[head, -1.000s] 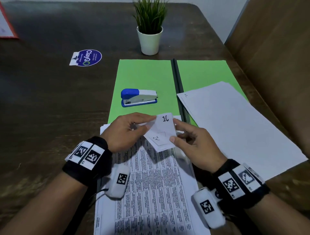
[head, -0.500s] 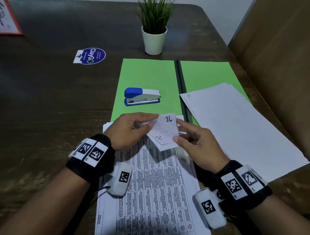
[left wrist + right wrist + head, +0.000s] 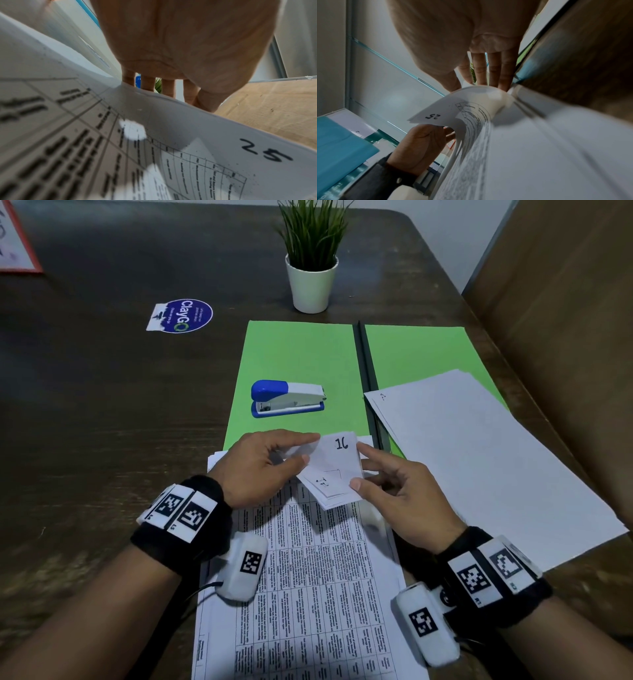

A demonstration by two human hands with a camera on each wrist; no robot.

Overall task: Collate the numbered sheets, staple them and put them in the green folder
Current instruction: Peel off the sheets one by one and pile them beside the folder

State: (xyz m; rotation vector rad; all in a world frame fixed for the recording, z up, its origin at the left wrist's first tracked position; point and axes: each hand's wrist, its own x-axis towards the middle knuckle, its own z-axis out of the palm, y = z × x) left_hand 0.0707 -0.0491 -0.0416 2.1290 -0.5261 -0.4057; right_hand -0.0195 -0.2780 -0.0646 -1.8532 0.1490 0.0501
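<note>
Both hands — left hand (image 3: 260, 463), right hand (image 3: 394, 491) — pinch the curled-back corners of the numbered sheets (image 3: 334, 470) stacked on the tabletop (image 3: 85, 405), below the green folder (image 3: 298, 354). Thin, floppy, slippery paper — best gripped by corners.

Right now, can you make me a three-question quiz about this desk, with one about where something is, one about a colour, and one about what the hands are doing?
1. Where is the stapler?
A. on the open green folder
B. on the printed sheets
C. beside the plant

2. What colour is the plant's pot?
A. blue
B. white
C. green

3. What are the left hand and right hand doing?
A. resting flat on the table
B. pressing the stapler
C. both pinching the turned-up corners of the sheets

Answers: 1 A, the stapler sits on the folder's left half. 2 B, the pot is white under green leaves. 3 C, the fingers of both hands pinch the lifted corners, the top one marked 16.
</note>
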